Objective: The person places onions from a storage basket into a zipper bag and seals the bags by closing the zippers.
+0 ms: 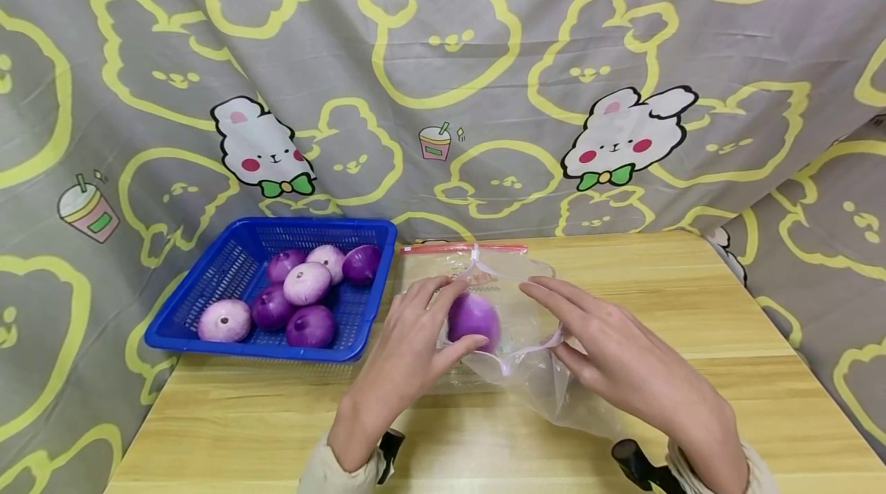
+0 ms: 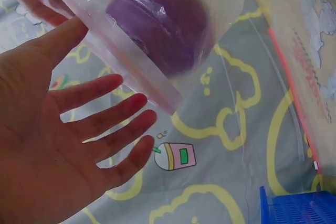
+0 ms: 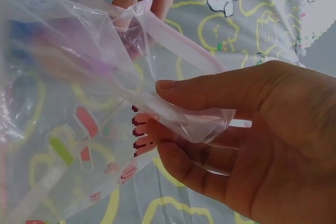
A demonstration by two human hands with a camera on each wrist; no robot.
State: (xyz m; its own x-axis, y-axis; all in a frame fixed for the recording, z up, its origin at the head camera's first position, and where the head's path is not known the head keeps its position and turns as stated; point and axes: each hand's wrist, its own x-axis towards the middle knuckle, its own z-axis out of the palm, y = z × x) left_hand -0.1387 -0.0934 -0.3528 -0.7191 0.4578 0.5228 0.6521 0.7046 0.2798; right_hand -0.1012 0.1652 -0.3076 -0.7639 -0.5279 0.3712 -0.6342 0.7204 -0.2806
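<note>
A clear zip bag (image 1: 574,402) with a pale pink strip along its mouth is spread between the two hands. A purple onion (image 1: 474,322) is at the bag's mouth on the left, seen blurred through the plastic in the left wrist view. My left hand (image 1: 415,328) is beside the onion, its fingers extended and spread, with the thumb against the bag's strip (image 2: 121,48). On the other side, my right hand (image 1: 609,344) pinches the bag's edge (image 3: 184,121) between thumb and fingers. Red and green print shows on the plastic in the right wrist view.
Left on the wooden table (image 1: 692,302) stands a blue basket (image 1: 259,352) holding several purple onions (image 1: 307,283). Another clear bag with a red zip strip (image 1: 429,249) lies flat behind the hands. A patterned grey cloth (image 1: 498,55) hangs behind the table.
</note>
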